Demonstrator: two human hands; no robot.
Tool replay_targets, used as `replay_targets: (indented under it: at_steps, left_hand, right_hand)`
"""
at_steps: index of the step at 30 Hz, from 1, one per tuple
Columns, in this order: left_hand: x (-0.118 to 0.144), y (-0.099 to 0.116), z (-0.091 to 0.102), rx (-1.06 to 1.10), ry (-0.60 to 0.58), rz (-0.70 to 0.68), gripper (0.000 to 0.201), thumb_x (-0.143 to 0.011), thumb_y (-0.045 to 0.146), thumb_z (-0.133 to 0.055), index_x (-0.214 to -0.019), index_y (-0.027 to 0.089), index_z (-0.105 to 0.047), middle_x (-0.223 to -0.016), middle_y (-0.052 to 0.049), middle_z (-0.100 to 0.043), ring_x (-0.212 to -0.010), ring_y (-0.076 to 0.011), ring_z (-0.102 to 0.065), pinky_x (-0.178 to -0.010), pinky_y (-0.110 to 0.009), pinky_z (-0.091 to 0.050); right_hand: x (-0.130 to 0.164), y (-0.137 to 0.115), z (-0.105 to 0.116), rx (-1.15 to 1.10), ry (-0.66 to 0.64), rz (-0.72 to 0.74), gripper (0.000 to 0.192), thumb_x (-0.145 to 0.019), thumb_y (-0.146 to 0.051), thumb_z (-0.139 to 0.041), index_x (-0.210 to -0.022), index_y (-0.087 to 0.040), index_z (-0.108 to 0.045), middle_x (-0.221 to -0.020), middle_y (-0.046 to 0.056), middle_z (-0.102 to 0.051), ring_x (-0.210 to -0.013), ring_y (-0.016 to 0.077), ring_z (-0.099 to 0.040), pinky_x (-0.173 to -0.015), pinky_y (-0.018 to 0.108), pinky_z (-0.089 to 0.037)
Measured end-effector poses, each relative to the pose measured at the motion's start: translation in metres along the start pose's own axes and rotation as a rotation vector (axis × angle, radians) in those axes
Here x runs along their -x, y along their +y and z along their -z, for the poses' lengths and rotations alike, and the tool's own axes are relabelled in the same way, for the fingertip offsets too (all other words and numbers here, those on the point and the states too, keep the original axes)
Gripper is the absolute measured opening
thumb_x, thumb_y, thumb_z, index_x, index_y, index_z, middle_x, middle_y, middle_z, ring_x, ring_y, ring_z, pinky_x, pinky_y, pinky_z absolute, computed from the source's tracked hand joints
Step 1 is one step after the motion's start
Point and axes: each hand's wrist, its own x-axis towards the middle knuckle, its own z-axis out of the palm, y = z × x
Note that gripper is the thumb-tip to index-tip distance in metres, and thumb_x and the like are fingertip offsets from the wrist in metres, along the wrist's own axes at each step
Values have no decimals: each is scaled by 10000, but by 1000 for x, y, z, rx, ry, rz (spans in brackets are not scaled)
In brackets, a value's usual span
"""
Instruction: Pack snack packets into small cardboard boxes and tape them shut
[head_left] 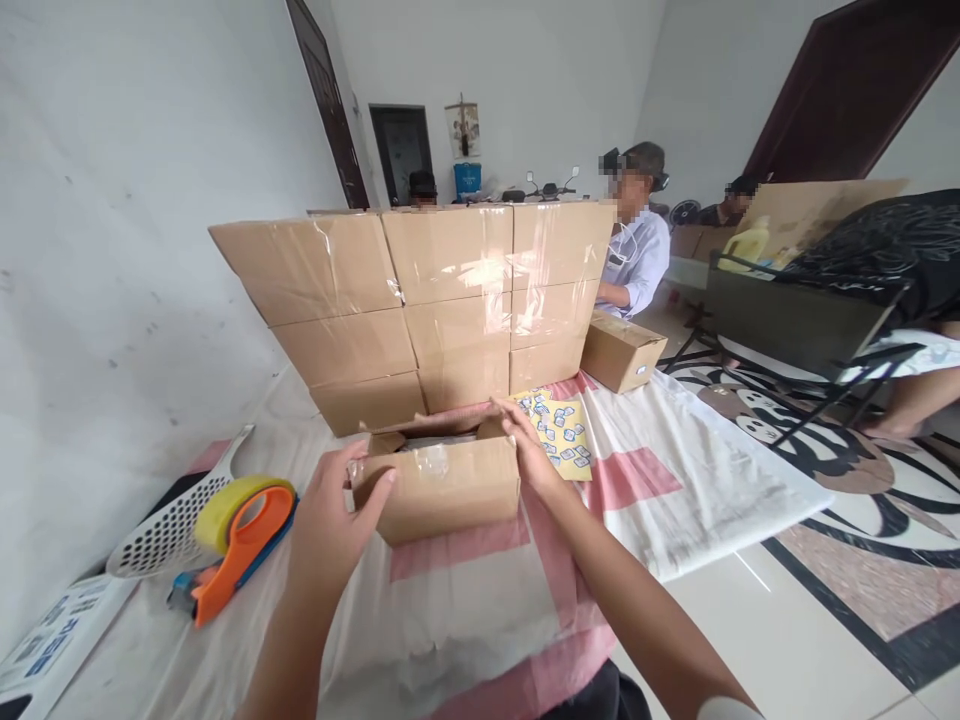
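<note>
A small cardboard box (442, 488) lies on a white and pink cloth (660, 500) in front of me, its top flaps partly raised and clear tape on its near side. My left hand (334, 520) grips its left end, thumb on the front face. My right hand (529, 445) presses against its right end, fingers reaching over the far top edge.
A wall of taped cardboard boxes (420, 300) is stacked just behind. A yellow sticker sheet (561, 432) and another small box (622, 350) lie to the right. An orange tape dispenser (240, 540) and white perforated scoop (180, 520) sit left. A seated person (637, 255) works behind.
</note>
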Motion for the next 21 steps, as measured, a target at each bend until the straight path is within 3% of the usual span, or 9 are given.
replay_targets:
  at_steps: [3,5,8,11,13,16,19,21]
  left_hand:
    - [-7,9,-8,-84,57,-76,512,-930,485,-596,-1396,278,-554,-1402,-142,-585,-1293,-365,-577,-1031,-539,-504]
    - [-6,14,-15,-132,37,-181,434,-971,442,-553,-1387,320,-581,-1440,-102,-604,-1351,-358,-545,-1127,-571,-407]
    - [3,21,-27,-168,-103,-343,409,-975,447,-573,-1377,379,-606,-1410,-33,-664,-1320,-349,-594,-1188,-599,-300]
    - [13,24,-38,-197,-186,-413,525,-915,534,-642,-1410,364,-605,-1455,-33,-624,-1360,-390,-562,-1164,-594,-326]
    - [17,25,-41,-215,-169,-415,555,-900,567,-649,-1411,354,-614,-1465,-28,-610,-1373,-395,-550,-1123,-562,-380]
    - [18,27,-41,-252,-151,-412,491,-936,535,-612,-1383,333,-640,-1446,-19,-628,-1361,-367,-569,-1109,-519,-403]
    - [17,35,-40,-308,-149,-408,468,-961,489,-595,-1376,278,-643,-1406,-41,-663,-1347,-348,-585,-1095,-496,-415]
    - [18,40,-42,-328,-141,-410,488,-965,476,-594,-1394,246,-622,-1369,-60,-689,-1327,-349,-601,-1069,-497,-430]
  right_hand:
    - [2,4,4,24,-21,75,423,-966,-583,-470,-905,-239,-709,-1215,76,-699,-1287,290,-570,-1143,436,-390]
    - [2,2,4,49,-30,78,395,-951,-583,-534,-839,-239,-693,-1152,69,-707,-1235,287,-593,-1127,433,-395]
    - [5,-5,4,83,-38,64,351,-954,-566,-567,-878,-252,-705,-1140,59,-708,-1230,277,-595,-1119,429,-399]
    - [11,-16,16,175,-12,55,336,-968,-550,-561,-1051,-279,-742,-1300,56,-671,-1320,265,-544,-1172,434,-354]
    - [19,-24,32,245,65,18,363,-966,-546,-564,-1168,-293,-728,-1354,61,-654,-1314,270,-551,-1159,462,-370]
    - [34,-34,56,287,153,-66,347,-954,-532,-587,-1137,-280,-740,-1291,72,-695,-1274,288,-589,-1102,487,-425]
    - [50,-37,60,300,112,-118,333,-945,-532,-609,-1113,-281,-749,-1315,71,-691,-1304,300,-583,-1108,496,-434]
    - [59,-35,50,278,16,-125,409,-941,-538,-623,-1278,-315,-687,-1451,67,-614,-1371,300,-537,-1139,507,-420]
